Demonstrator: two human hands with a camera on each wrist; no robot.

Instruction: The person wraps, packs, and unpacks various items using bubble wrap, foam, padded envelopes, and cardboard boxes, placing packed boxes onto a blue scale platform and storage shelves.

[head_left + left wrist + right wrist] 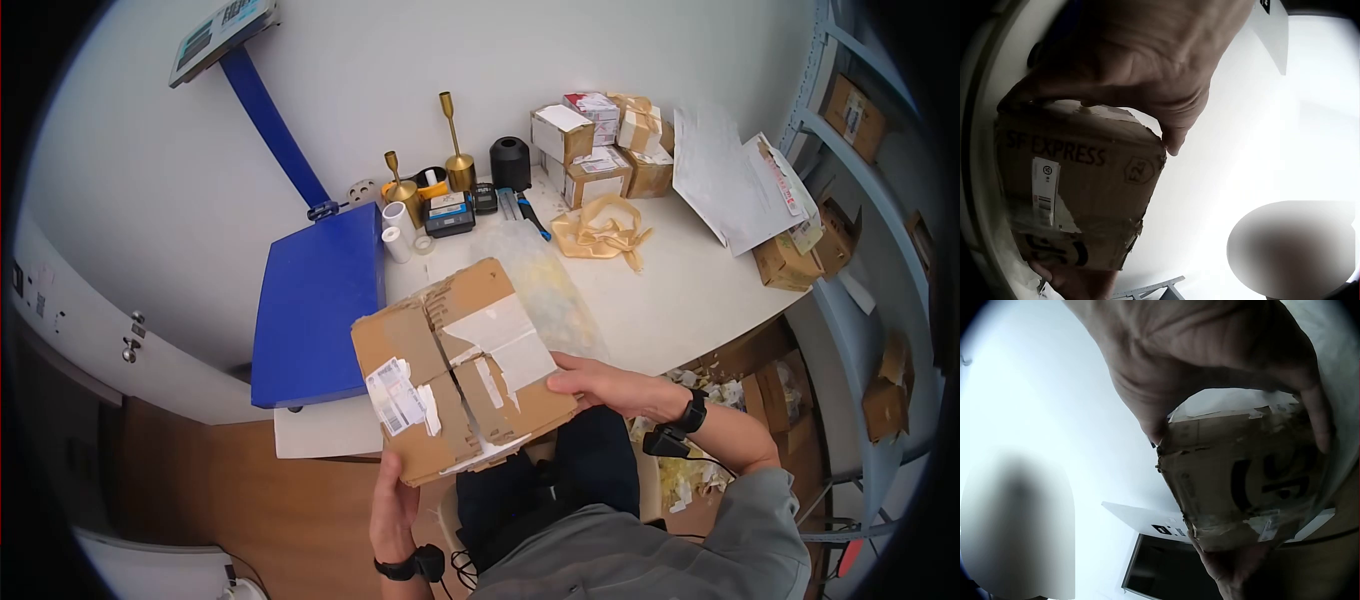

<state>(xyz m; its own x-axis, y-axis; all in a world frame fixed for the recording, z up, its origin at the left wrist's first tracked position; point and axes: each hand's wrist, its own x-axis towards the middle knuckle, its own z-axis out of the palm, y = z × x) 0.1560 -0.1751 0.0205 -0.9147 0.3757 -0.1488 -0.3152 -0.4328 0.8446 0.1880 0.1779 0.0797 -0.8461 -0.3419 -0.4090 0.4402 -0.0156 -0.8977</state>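
A worn cardboard box (405,345) is held up over the lap and the table's front edge, its taped, torn top face toward the head camera. A white shipping label (396,398) and ragged paper scraps cling to that face. At the box's near left corner my left hand (392,505) grips it, the thumb on the edge and the other fingers mostly hidden below. My right hand (610,385) holds the right side, its thumb on top. In the left wrist view, the box's side (1085,181) shows "SF EXPRESS" print and a small barcode sticker (1045,187).
A blue platform scale (320,305) occupies the table's left. Behind the box lies a clear plastic bag (540,285). Farther back are gold candle holders (460,170), tape rolls (397,243), a blue-handled cutter (535,218), a ribbon (605,235) and stacked small boxes (598,178). Shelving (870,200) stands right.
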